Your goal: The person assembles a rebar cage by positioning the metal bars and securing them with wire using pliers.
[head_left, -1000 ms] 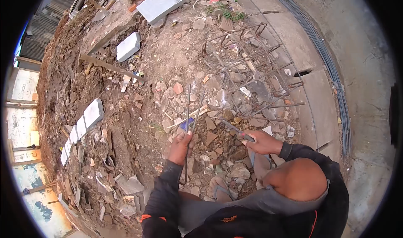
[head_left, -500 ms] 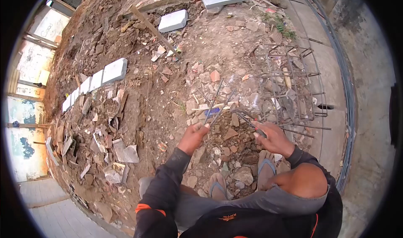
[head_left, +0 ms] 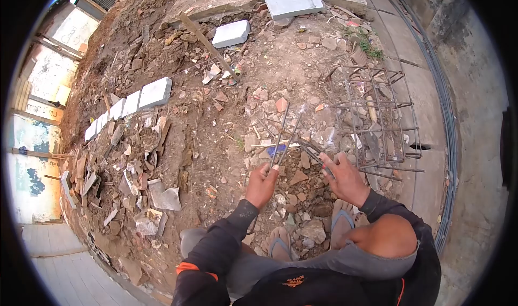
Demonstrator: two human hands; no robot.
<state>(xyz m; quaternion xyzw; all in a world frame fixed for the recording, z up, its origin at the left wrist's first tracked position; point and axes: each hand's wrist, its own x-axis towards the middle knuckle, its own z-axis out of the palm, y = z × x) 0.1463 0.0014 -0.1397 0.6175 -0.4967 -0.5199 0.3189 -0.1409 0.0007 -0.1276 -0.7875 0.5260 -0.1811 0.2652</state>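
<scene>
Rubble (head_left: 298,177) beneath two rod ends (head_left: 279,135)

this is a building site outdoors: broken rubble (head_left: 164,195) covers the ground, white blocks (head_left: 131,103) sit on the left, and a metal bar cage (head_left: 382,106) lies on the right.
</scene>
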